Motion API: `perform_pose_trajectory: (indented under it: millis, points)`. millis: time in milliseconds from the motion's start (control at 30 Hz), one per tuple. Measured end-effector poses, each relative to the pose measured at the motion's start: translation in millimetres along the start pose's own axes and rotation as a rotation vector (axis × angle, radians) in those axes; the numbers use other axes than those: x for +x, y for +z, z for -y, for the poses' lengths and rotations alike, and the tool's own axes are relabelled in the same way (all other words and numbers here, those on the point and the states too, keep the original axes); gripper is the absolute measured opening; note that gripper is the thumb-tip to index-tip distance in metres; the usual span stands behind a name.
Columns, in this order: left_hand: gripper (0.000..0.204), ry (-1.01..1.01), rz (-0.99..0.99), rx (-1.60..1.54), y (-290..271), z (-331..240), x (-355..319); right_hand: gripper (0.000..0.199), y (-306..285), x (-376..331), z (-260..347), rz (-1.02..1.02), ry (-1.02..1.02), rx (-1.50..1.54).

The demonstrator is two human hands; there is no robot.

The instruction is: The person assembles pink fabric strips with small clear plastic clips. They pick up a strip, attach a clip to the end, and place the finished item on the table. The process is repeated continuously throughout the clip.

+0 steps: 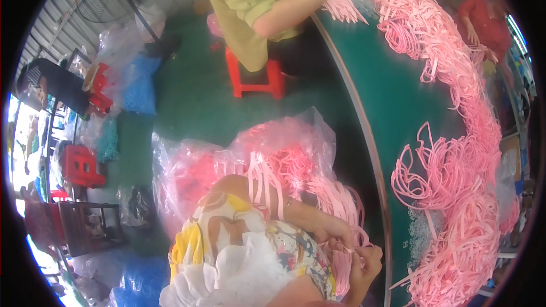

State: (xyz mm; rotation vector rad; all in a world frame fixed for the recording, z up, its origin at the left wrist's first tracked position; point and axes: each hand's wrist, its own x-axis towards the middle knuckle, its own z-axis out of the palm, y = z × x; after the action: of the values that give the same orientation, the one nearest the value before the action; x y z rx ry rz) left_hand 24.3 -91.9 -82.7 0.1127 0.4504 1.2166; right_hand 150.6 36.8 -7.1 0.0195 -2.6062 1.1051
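Observation:
My left hand (333, 229) and my right hand (367, 264) are close together near the table edge, low and right of the middle. Fingers of both pinch a thin pink strap (360, 235), which loops up between them. Exactly where each fingertip grips is too small to make out. Under my hands hangs a bunch of pink straps (342, 273). More long pink straps (335, 198) lie beyond my left forearm, and a few are draped over that arm. Large clear plastic bags (319, 131) filled with pink straps stand on the floor just past them.
On the green table (392, 88) to my right, pink straps (466, 176) form a long heap. A person in a yellow-green top (242, 8) handles straps at the far end, beside a red stool (256, 88). Another person in red (483, 23) is across the table. Blue bags (139, 85) stand left.

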Motion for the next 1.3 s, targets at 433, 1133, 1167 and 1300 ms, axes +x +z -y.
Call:
perform_pose_trajectory:
  millis: [433, 1133, 1167, 1300]
  points:
    - [0.011, 0.296, 0.2, 0.615, 16, -27, -12, 0.013, -23, 2, 3, 0.124, 0.33, 0.367]
    - [0.015, 0.431, -0.149, 0.315, 66, -38, -52, 0.038, -18, 6, 25, -0.087, 0.033, 0.109]
    - [0.015, 0.488, -0.204, 0.357, 73, -38, -50, 0.039, -6, 5, 28, -0.035, 0.114, 0.219]
    - [0.025, 0.851, -0.271, 0.829, 49, -44, -46, 0.026, 21, 5, 38, 0.147, 0.627, 0.964]
